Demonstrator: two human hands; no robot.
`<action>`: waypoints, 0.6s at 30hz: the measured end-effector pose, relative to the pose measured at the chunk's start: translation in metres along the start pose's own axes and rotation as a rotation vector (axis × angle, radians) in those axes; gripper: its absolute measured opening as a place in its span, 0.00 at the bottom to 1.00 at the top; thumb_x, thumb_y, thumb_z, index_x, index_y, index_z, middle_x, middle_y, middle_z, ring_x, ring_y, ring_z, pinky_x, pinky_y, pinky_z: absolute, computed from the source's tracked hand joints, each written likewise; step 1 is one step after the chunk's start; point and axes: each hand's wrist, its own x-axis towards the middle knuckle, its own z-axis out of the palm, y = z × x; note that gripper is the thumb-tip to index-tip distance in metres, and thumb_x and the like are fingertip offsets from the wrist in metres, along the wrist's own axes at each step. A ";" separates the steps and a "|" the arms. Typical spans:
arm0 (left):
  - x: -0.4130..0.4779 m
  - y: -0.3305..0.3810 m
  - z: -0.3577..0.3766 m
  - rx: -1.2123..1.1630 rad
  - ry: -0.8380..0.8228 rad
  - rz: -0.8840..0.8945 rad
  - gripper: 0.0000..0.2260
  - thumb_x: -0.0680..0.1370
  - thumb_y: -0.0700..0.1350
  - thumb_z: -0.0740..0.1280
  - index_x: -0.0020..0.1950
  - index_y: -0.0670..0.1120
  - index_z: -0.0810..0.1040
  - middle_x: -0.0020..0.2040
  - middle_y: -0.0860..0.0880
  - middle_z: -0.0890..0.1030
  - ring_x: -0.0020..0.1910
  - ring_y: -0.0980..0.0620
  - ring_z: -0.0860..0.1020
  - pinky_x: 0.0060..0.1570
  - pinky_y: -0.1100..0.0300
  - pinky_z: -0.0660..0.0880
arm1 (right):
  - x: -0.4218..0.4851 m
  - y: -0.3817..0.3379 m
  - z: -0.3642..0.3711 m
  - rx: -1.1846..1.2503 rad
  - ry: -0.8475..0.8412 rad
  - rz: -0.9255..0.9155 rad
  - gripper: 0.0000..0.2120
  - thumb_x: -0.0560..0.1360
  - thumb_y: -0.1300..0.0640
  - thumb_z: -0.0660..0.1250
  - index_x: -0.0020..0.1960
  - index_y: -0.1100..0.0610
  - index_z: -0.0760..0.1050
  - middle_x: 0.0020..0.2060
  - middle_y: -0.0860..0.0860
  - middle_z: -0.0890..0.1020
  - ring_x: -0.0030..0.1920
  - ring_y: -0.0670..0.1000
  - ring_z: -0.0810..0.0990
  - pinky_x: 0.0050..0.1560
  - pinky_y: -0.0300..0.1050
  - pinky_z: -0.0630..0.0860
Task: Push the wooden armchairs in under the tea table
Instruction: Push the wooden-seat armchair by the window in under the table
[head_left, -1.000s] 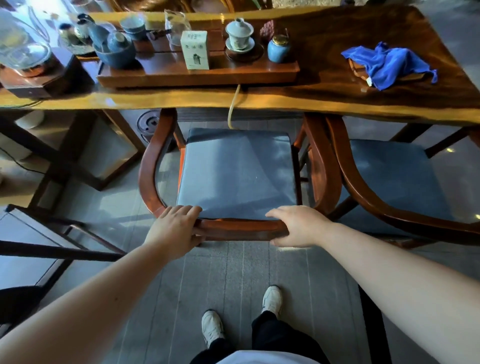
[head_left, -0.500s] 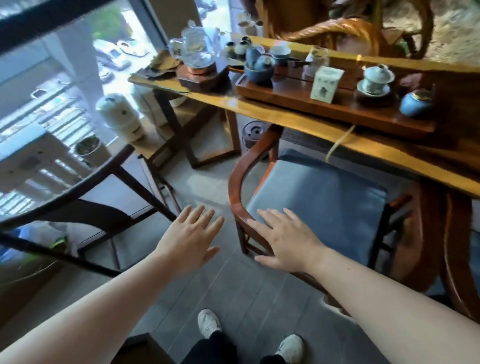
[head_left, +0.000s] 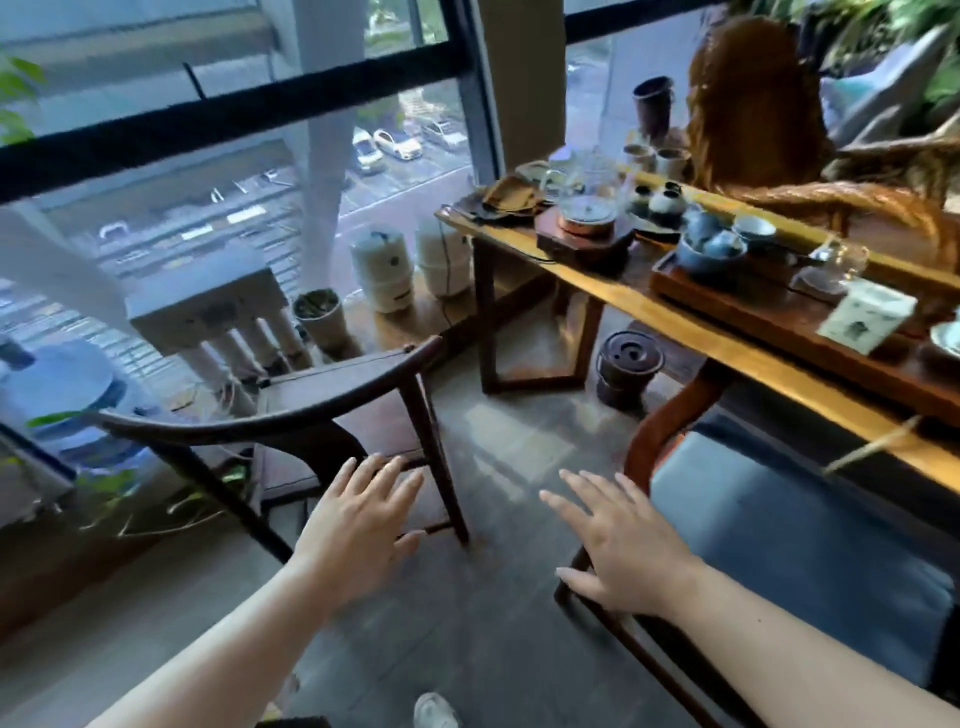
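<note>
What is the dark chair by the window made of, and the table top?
Chair: looks like dark stained wood, smooth with a dull sheen along its curved back rail. Table top: seemingly a polished wood slab, golden edge, glossy reflections; the grain is too blurred to confirm.

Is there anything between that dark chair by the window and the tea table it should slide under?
Mostly bare floor separates the dark chair from the tea table. A dark round pot sits on the floor under the table's end, near its leg, and might get in the way.
</note>
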 end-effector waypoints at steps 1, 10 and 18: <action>-0.001 -0.017 0.003 -0.010 0.000 -0.024 0.30 0.68 0.58 0.74 0.65 0.44 0.75 0.62 0.41 0.78 0.63 0.38 0.74 0.61 0.39 0.71 | 0.014 -0.006 -0.003 -0.003 -0.011 -0.001 0.40 0.74 0.35 0.61 0.78 0.47 0.48 0.78 0.55 0.54 0.76 0.55 0.52 0.75 0.57 0.46; -0.013 -0.141 0.023 -0.076 -0.050 -0.244 0.31 0.72 0.59 0.69 0.70 0.46 0.69 0.69 0.42 0.72 0.70 0.39 0.66 0.69 0.41 0.62 | 0.126 -0.077 -0.011 0.053 -0.076 -0.064 0.37 0.75 0.35 0.60 0.78 0.45 0.49 0.78 0.52 0.54 0.76 0.52 0.51 0.75 0.53 0.43; -0.010 -0.183 0.036 -0.101 -0.046 -0.395 0.32 0.74 0.61 0.64 0.74 0.48 0.62 0.74 0.42 0.65 0.73 0.41 0.59 0.72 0.43 0.54 | 0.220 -0.118 -0.025 0.048 -0.072 -0.238 0.38 0.73 0.38 0.65 0.77 0.47 0.54 0.77 0.54 0.58 0.75 0.52 0.54 0.75 0.55 0.49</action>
